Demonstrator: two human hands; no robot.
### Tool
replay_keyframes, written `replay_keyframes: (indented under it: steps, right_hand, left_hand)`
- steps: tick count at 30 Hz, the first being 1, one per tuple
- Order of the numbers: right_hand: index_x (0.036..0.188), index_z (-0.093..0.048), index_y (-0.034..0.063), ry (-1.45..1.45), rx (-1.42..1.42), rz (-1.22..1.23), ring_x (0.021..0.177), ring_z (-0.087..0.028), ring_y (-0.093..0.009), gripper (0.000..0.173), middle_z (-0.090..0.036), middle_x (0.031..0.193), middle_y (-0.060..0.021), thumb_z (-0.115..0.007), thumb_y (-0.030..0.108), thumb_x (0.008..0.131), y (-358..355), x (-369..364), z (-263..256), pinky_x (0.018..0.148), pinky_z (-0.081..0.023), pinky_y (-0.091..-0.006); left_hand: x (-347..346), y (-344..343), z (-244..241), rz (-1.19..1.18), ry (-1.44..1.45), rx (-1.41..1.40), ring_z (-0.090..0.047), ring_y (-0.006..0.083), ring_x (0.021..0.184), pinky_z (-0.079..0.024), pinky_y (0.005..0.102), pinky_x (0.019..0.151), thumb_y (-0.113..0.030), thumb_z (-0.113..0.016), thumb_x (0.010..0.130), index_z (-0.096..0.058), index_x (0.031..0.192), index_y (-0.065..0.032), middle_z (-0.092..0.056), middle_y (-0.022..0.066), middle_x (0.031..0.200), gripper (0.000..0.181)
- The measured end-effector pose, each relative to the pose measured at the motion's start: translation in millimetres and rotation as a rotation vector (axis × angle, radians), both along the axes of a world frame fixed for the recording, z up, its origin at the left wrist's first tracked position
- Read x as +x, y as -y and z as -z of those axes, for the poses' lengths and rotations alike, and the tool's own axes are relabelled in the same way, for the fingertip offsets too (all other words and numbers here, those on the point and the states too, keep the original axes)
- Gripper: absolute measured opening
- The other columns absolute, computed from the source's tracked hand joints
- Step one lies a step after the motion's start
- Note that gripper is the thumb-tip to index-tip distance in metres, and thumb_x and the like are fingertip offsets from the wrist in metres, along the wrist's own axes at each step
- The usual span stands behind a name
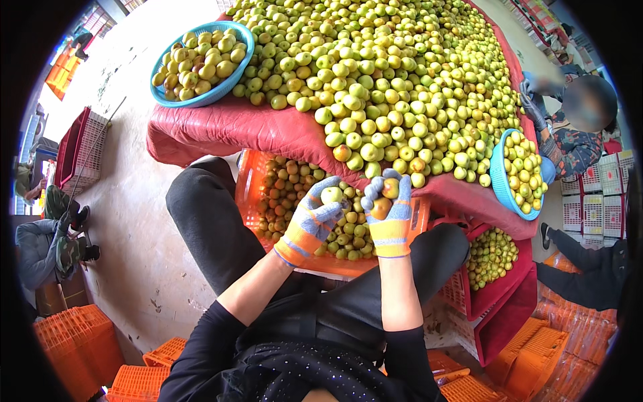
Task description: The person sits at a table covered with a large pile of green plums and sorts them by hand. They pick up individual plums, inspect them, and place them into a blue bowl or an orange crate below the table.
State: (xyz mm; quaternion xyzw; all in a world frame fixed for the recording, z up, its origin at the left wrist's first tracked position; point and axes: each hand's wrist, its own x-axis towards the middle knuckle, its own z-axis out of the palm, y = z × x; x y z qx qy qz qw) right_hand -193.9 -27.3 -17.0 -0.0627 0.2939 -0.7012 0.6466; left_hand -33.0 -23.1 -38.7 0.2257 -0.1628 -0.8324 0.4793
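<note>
My left hand (312, 216), in a grey and orange knit glove, holds a pale green round fruit (331, 195) between thumb and fingers. My right hand (388, 211), gloved alike, is closed around two brownish-yellow fruits (381, 207), one above the other. Both hands are above an orange plastic crate (247, 198) of similar fruit, which stands between my knees. Beyond them, a large heap of green-yellow fruit (371, 100) lies on a red padded cover (241, 125), and some fruits rest close to my right fingertips.
Blue baskets of fruit stand at the heap's left (201, 103) and right (502, 176). A red crate (492, 296) holding fruit is beside my right knee. Orange crates (80, 346) are stacked behind me on both sides. A gloved co-worker (572, 135) is at the right; others sit left and right.
</note>
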Motion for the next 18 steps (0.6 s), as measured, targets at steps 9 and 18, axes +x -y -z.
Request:
replay_keyframes:
  steps: [9,18]
  right_hand:
    - [0.119,-0.058,0.0135,0.333,0.024,-0.084,0.094,-0.059,-0.026,0.048,-0.061,0.113,-0.0127,-0.042,0.052,0.095,2,14,7,0.067,-0.050,-0.0360]
    - [0.122,-0.057,0.0157,0.277,-0.008,-0.112,0.106,-0.056,-0.026,0.051,-0.057,0.125,-0.0087,-0.042,0.055,0.093,-2,21,18,0.072,-0.050,-0.0378]
  left_hand:
    - [-1,2,6,-0.048,0.184,-0.103,-0.051,0.0169,0.118,-0.045,0.0257,0.094,0.006,-0.062,0.080,-0.043,0.137,-0.0062,-0.050,0.0080,0.132,0.061]
    - [13,3,17,-0.131,0.382,-0.292,-0.044,0.0159,0.125,-0.033,0.0289,0.105,0.002,-0.050,0.080,-0.043,0.136,0.0009,-0.046,0.0094,0.139,0.057]
